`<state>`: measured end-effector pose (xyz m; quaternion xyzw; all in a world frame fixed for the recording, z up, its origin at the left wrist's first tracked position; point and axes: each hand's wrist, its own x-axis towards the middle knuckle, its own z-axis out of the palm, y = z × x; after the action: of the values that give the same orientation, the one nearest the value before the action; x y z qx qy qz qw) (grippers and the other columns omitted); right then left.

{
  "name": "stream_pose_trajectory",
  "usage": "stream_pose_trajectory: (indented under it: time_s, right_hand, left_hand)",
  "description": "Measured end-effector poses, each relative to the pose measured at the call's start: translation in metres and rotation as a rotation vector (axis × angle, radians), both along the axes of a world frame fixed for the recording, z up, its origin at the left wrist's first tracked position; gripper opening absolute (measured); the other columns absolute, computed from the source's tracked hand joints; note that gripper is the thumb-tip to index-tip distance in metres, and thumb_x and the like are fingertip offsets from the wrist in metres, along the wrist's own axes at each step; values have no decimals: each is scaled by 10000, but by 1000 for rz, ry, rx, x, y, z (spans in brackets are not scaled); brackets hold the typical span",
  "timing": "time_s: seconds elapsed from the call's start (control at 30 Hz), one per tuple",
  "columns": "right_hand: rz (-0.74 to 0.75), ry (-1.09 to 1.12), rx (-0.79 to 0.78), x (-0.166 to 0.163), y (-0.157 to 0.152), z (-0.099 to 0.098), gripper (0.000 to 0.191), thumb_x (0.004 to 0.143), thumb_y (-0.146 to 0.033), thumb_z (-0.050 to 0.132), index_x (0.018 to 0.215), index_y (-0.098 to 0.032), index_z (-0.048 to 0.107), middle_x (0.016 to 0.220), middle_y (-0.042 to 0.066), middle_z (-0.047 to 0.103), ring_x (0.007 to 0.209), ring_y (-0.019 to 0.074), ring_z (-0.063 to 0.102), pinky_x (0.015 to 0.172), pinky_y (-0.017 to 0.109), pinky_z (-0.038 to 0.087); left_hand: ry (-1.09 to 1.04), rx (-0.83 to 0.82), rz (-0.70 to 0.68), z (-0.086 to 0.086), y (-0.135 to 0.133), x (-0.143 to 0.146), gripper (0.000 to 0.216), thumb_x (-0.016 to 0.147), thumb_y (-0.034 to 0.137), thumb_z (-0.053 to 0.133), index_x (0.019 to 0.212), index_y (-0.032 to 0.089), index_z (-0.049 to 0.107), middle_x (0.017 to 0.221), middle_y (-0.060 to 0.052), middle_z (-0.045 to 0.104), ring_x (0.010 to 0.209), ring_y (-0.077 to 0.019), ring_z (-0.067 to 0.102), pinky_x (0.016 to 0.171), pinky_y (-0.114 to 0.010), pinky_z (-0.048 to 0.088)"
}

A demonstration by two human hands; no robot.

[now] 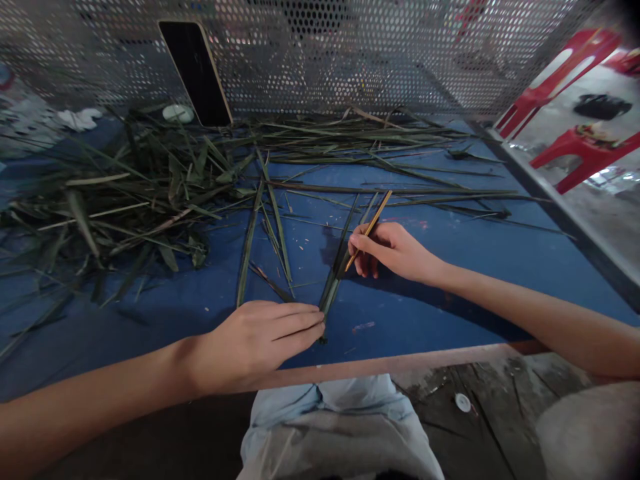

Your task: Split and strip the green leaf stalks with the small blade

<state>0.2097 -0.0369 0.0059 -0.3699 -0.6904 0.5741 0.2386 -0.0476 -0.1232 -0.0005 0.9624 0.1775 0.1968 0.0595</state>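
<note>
Beyond the lap (350,405), the straight-fingered left hand (255,337), its grip unclear, should firmly steady the near-centre leaf (331,287) while the right hand (383,248), pinching a stick (380,211), works lightly alongside.

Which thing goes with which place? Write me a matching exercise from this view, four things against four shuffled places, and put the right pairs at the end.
Things
1. Yellow stick
2. Phone
3. Left hand
4. Leaf heap

Places
A. On the left part of the blue table
B. Held in the fingers of the right hand
C. Fingertips at the near end of some green strips
D. Upright and tilted, in front of the perforated panel

Right pairs: 1-B, 2-D, 3-C, 4-A
</note>
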Motion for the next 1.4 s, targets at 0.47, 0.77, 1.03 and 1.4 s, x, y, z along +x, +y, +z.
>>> stream_pose_trajectory:
  time_s: [0.47, 0.77, 1.03, 1.4]
  right_hand:
    - [-84, 7, 53, 5, 8, -5, 362, 930, -471, 476, 784, -148, 550, 578, 13, 626, 473, 85, 574, 468, 198, 479]
    - [-131, 0, 59, 4, 9, -5, 378, 916, -482, 482, 751, -148, 546, 561, 12, 613, 467, 88, 572, 459, 200, 467]
    - [-200, 3, 125, 17, 26, -7, 387, 900, -513, 500, 755, -157, 549, 558, 11, 608, 467, 92, 563, 476, 217, 482]
    - [-207, 1, 133, 26, 42, -15, 416, 889, -551, 510, 769, -155, 552, 547, 6, 598, 455, 86, 552, 455, 206, 461]
  left_hand:
    - [15, 13, 10, 3, 1, 2, 296, 879, 218, 562, 1152, 134, 641, 1113, -91, 708, 1079, -171, 643, 907, -249, 538]
    - [-5, 10, -1, 3, 1, 1, 307, 868, 212, 566, 1154, 125, 640, 1114, -100, 705, 1064, -186, 652, 896, -271, 555]
    - [-10, 14, -43, 0, 5, -2, 348, 881, 150, 513, 1212, 127, 616, 1136, -105, 697, 1097, -182, 634, 927, -270, 539]
    - [-7, 27, -29, 3, 5, 0, 299, 890, 172, 509, 1159, 132, 634, 1113, -101, 704, 1058, -175, 651, 898, -260, 546]
